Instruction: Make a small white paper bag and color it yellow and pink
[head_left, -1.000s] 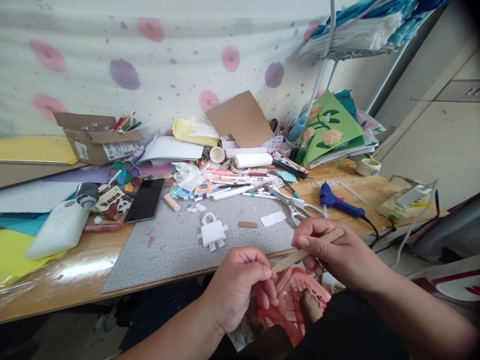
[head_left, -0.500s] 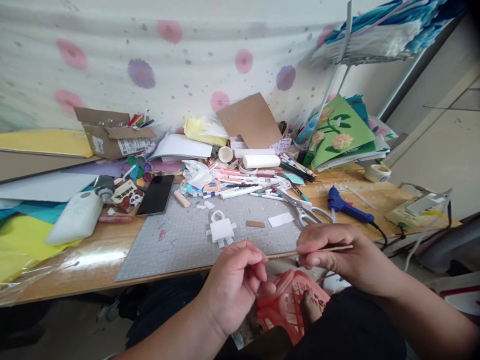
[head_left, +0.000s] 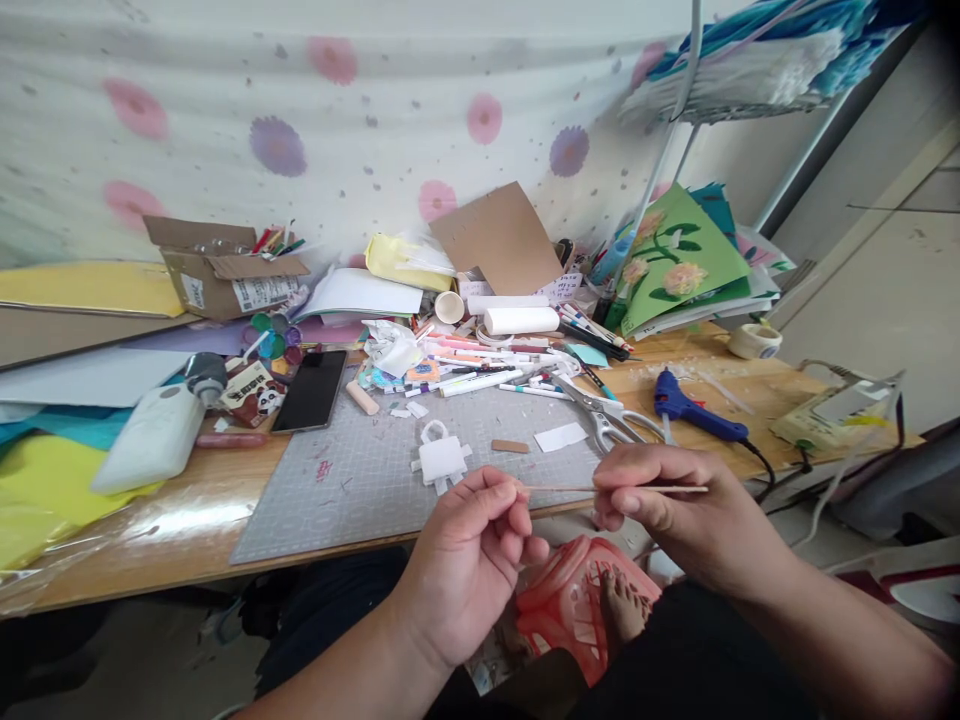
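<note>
A thin light-brown strip [head_left: 559,489], seen nearly edge-on, is stretched between my two hands above the table's front edge. My left hand [head_left: 472,555] pinches its left end between thumb and forefinger. Farther right, my right hand [head_left: 671,500] grips the strip, whose right end pokes out past the fingers. Behind my hands, on the grey cutting mat [head_left: 330,510], lie a small white piece with tabs and a loop [head_left: 441,458], a short brown strip [head_left: 510,446] and a white paper piece [head_left: 560,437].
Metal scissors [head_left: 604,415] and a blue glue gun [head_left: 697,408] lie beyond my right hand. Markers [head_left: 484,382] are heaped behind the mat. At left are a phone [head_left: 312,390], a white bottle [head_left: 150,440] and a cardboard box [head_left: 217,275].
The strip has risen slightly and turned to a thinner, more edge-on view. Both hands keep their grip on it and have shifted only a little.
</note>
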